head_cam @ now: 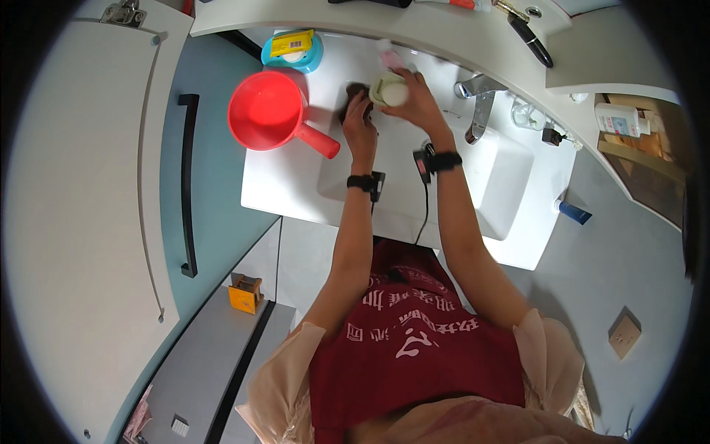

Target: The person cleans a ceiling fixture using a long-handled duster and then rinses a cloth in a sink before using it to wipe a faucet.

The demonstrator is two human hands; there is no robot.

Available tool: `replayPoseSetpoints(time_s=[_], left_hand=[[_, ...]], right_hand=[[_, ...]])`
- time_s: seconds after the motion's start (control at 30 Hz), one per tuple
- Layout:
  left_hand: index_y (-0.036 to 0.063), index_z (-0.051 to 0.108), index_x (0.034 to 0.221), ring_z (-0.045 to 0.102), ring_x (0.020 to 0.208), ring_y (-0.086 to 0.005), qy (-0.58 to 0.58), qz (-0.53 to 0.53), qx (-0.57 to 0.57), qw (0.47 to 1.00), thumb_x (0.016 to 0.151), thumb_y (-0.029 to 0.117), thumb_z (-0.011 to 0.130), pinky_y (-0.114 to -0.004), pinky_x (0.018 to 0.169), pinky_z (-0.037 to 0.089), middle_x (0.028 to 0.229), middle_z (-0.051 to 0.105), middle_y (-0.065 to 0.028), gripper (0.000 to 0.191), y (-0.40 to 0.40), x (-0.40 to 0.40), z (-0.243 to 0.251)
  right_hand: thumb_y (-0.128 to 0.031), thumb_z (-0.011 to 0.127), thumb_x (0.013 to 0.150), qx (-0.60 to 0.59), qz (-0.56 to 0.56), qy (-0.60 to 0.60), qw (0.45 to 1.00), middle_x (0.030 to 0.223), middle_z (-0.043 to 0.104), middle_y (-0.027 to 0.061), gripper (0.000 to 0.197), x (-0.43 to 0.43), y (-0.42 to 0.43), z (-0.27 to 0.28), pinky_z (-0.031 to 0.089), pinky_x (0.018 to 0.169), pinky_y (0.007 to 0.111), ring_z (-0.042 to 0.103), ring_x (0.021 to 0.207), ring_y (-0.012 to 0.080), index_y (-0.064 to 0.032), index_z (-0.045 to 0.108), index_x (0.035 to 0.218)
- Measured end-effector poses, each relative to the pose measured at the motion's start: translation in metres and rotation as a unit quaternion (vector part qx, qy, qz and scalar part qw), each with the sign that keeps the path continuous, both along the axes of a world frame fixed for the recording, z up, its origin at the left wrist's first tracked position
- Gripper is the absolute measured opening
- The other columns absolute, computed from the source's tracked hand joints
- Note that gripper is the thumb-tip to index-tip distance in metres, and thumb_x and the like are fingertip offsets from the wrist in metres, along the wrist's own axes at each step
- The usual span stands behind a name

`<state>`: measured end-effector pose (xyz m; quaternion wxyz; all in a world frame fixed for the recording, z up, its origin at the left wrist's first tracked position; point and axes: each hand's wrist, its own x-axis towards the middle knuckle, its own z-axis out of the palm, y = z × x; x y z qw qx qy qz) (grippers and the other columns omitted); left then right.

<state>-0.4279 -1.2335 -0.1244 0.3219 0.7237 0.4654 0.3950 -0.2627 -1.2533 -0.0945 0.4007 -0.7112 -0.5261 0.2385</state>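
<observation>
My left hand has its fingers over a dark brown pad or cloth at the back of the white washbasin. Just to its right, my right hand grips a small pale green container with a round whitish face; it is blurred, so its exact kind is unclear. Behind that hand stands a small bottle with pink contents, also blurred. A red plastic dipper sits left of my left hand, its handle pointing towards me.
A chrome faucet rises right of my right hand, near a clear glass jar. At the back left is a blue soap dish with a yellow packet on it. A white shelf overhangs the basin's back edge. A blue tube lies at the right.
</observation>
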Motion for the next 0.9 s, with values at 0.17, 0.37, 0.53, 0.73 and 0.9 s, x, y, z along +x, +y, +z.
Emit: replayPoseSetpoints(time_s=[0.17,0.37,0.53,0.73,0.9], left_hand=[[0.0041,0.07,0.116,0.068,0.112,-0.0251,-0.075,0.001,-0.176,0.982,0.079,-0.015,0.058,-0.034,0.098,0.052,0.119,0.071,-0.0142,0.044,-0.029,-0.004,-0.009],[0.0052,0.058,0.132,0.068,0.107,-0.0284,-0.125,-0.054,-0.214,0.967,0.085,-0.005,0.062,-0.035,0.093,0.053,0.118,0.069,-0.0149,0.048,0.004,0.007,-0.023],[0.001,0.061,0.121,0.068,0.103,-0.0283,-0.037,-0.034,-0.237,0.97,0.086,-0.001,0.065,-0.037,0.092,0.053,0.109,0.071,-0.0156,0.035,0.02,0.027,-0.02],[-0.0005,0.062,0.124,0.067,0.101,-0.0194,-0.151,-0.141,-0.397,0.894,0.089,-0.002,0.064,-0.032,0.09,0.054,0.113,0.07,-0.0112,0.035,0.009,0.047,-0.004],[-0.0039,0.061,0.122,0.066,0.097,-0.0177,-0.214,-0.105,-0.455,0.858,0.093,0.001,0.064,-0.031,0.087,0.054,0.111,0.068,-0.0103,0.03,-0.012,0.029,-0.032]], right_hand=[[-0.032,0.09,0.06,-0.1,0.16,-0.012,0.982,0.127,0.052,0.0187,0.091,0.022,0.069,-0.011,0.049,0.099,0.042,0.055,0.116,0.0373,-0.0123,0.05,0.139],[-0.033,0.089,0.062,-0.014,0.151,-0.069,0.986,0.132,0.051,0.0202,0.086,0.005,0.092,0.002,0.044,0.107,0.042,0.05,0.124,0.0384,-0.0093,0.053,0.136],[-0.034,0.089,0.063,-0.033,0.0,-0.03,0.999,0.135,0.054,0.0218,0.08,0.032,0.062,0.0,0.043,0.109,0.043,0.05,0.126,0.0381,-0.0028,0.056,0.13],[-0.036,0.092,0.056,-0.035,-0.19,-0.206,0.959,0.142,0.047,0.0216,0.098,0.055,0.031,-0.058,0.033,0.114,0.049,0.038,0.133,0.0447,-0.0058,0.048,0.138],[-0.036,0.091,0.061,-0.017,-0.186,-0.147,0.971,0.148,0.041,0.0254,0.103,0.018,0.027,-0.039,0.025,0.119,0.053,0.033,0.14,0.043,0.0028,0.043,0.143]])
